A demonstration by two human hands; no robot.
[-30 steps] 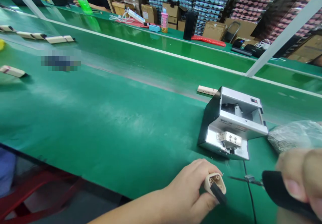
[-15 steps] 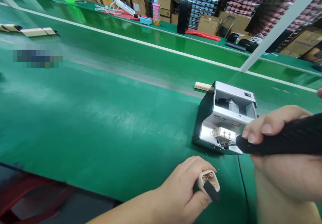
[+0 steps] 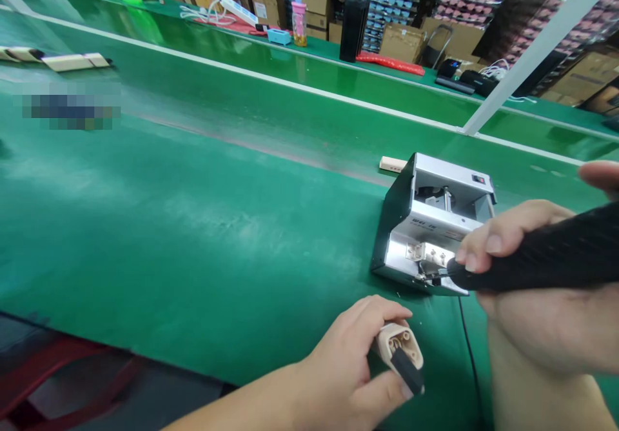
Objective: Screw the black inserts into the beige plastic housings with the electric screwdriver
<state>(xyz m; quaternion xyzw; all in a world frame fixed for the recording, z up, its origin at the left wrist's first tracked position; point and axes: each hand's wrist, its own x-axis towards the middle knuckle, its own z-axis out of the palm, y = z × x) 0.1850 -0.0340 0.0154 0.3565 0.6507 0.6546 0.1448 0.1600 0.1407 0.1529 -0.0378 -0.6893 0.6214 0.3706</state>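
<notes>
My left hand [image 3: 355,360] is closed around a beige plastic housing [image 3: 385,339], its open end facing up with round posts inside. A black flat piece [image 3: 407,373] sticks out of that end. On the right, my right hand [image 3: 536,295] grips a black electric screwdriver [image 3: 541,253], held nearly level. The screwdriver's tip is at the front metal block of a silver and black screw feeder [image 3: 435,224]; whether it touches a screw there is too small to tell.
Behind the feeder lies another beige part [image 3: 392,164]. More beige pieces [image 3: 77,62] rest far left on the green table [image 3: 217,224]. A black cable [image 3: 468,347] runs from the feeder toward me. A white post [image 3: 532,63] rises at right. A red chair [image 3: 58,373] stands below the table edge.
My right hand and the screwdriver have shifted slightly up and left, and its thumb is raised. The slider inside the feeder's upper opening has moved. My left hand keeps the housing nearly still.
</notes>
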